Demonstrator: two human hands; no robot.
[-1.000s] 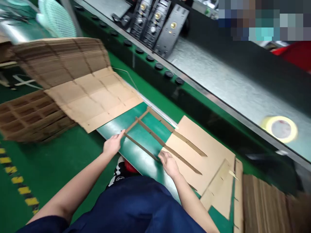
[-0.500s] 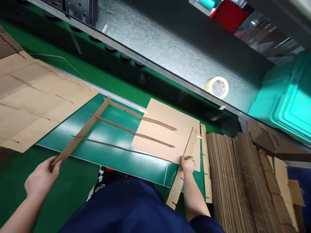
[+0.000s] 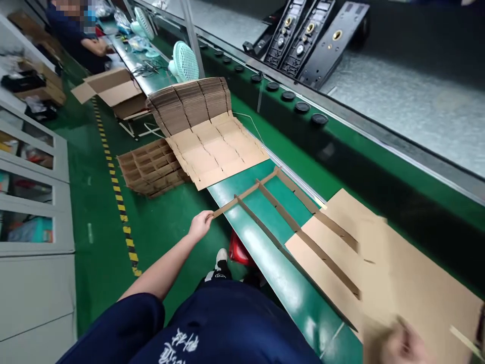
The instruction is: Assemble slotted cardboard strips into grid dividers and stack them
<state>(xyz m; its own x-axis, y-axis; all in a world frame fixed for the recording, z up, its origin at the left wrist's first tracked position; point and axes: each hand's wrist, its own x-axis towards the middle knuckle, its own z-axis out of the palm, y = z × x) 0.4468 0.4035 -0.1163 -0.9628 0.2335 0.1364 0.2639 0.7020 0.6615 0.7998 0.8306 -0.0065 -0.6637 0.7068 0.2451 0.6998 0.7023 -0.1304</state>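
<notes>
- Fingers of the left hand: pinched on the near end of the crosswise strip, which projects past the edge of the green table.
- Fingers of the right hand: blurred, apparently closed on a loose strip over the cardboard sheet.
- Long strips: three, on edge, crossing the crosswise strip and reaching over the cardboard sheet.
- Step in hand, as judged: bringing in the loose strip; the next move calls for aligning slots while the left hand steadies.

Light glares off the green tabletop. Motion blurs the right grip and cardboard strip. The upper right falls dark.
</notes>
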